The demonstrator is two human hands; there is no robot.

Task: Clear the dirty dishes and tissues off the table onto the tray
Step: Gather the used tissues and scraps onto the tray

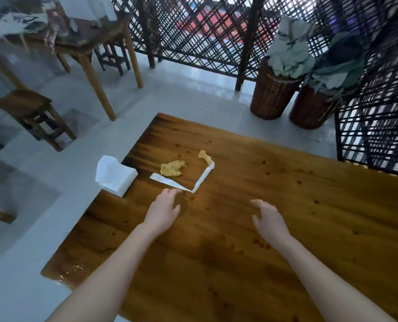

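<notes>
A hasty sweep could push the thin paper strip (167, 181) or the crumpled yellow tissue (171, 168) just beyond the fingertips off the table (286, 205) edge to their left (no tray is in view). The left hand (164, 209) reaches forward, fingers straight and close together, tips at the strip. The right hand (269, 219) hovers, fingers loosely spread, holding nothing.

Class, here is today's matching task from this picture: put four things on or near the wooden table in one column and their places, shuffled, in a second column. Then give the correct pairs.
Things
1. pack of white tissues
2. larger crumpled yellow tissue
3. bent white paper strip
4. two wicker baskets

Places
a. on the floor beyond the table
b. just ahead of the left hand and its fingertips
c. at the table's left edge
d. inside the angle of the strip

Pairs: 1-c, 2-d, 3-b, 4-a
</notes>
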